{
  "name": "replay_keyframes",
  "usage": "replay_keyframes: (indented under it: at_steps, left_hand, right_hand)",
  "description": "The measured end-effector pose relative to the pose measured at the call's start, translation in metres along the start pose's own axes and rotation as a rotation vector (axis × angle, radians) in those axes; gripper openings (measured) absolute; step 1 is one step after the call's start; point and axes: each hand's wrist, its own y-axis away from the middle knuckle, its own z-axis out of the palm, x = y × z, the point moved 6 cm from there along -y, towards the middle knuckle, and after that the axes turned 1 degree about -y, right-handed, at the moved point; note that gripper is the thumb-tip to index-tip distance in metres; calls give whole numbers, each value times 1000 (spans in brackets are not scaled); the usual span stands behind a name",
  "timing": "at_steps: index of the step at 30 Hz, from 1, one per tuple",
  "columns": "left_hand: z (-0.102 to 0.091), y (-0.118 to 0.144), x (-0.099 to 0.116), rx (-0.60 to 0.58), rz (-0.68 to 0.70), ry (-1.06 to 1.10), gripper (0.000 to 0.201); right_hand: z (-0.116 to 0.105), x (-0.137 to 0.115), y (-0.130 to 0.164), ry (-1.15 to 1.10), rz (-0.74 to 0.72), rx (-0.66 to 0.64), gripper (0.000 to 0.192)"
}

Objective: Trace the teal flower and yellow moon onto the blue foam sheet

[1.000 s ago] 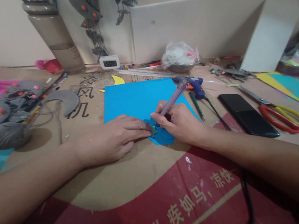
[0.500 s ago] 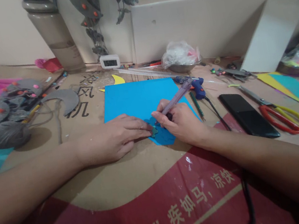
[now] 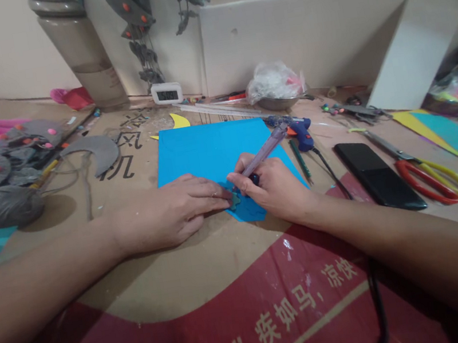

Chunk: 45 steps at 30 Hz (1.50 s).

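Observation:
A purple pen [image 3: 267,148] is gripped in my right hand [image 3: 275,187], its upper end leaning up and to the right. Its tip, hidden by my fingers, is down near the lower part of a bright blue sheet [image 3: 212,148]. On that sheet lies a small green piece with a wavy, flower-like edge [image 3: 236,200]. My left hand [image 3: 185,208] lies flat, fingers stretched to the right, with the fingertips holding the green piece down. Faint dark outlines show on the blue sheet just below my right hand.
Right of the sheet lie a blue glue gun [image 3: 302,134], a dark green pencil [image 3: 300,160], a black phone [image 3: 377,176] and scissors with red and yellow handles [image 3: 428,180]. Grey felt pieces [image 3: 93,152] are at left. Behind stand a small clock [image 3: 167,94] and a bottle [image 3: 84,55].
My right hand and the pen have shifted slightly left along the edge of the green piece. My left hand stays pressed on it. The whole view has drifted a little.

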Motion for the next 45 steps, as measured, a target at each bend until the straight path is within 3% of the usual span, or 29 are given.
replay_keyframes:
  at_steps: [19,26,45]
  left_hand:
    - [0,1,1,-5,-1,-15,39]
    - [1,0,0,-16,-4,-5,40]
    - [-1,0,1,-16,-4,-20,38]
  right_hand:
    - [1,1,0,76,-19,11,32]
    - [-2,1,1,-50,-26,44,37]
    - [1,0,0,59,0,2,31]
